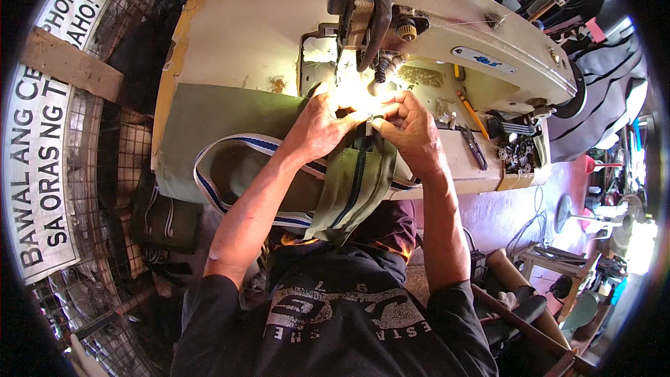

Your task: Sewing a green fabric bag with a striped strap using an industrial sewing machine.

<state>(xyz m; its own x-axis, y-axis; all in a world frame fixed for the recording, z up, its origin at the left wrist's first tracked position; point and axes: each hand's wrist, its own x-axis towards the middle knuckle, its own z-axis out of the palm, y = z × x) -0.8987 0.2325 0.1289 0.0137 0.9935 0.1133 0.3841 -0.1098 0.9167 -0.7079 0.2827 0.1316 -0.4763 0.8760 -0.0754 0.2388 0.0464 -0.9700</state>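
Note:
At the lit needle area of a beige sewing machine (pixel 453 24), my two hands work close together. My left hand (pixel 317 126) is closed, its thumb and fingers pinching the upper end of a green fabric strip (pixel 379 171). Opposite it, my right hand (pixel 410 129) pinches the same end. Down the strip's middle runs a dark zipper (pixel 357 185), and its lower end hangs over the table edge toward my lap. Glare and my fingers hide the exact spot gripped. A looped white-and-blue webbing strap (pixel 230 141) passes under my left forearm, over a larger green fabric panel (pixel 230 108).
Right of my right hand lie dark thread snips (pixel 474 149) and an orange-handled tool (pixel 473 113). A holder with metal bobbins (pixel 518 155) sits at the table's right end. A wire mesh wall (pixel 132 167) with a sign stands left. Several stools and a fan stand at right.

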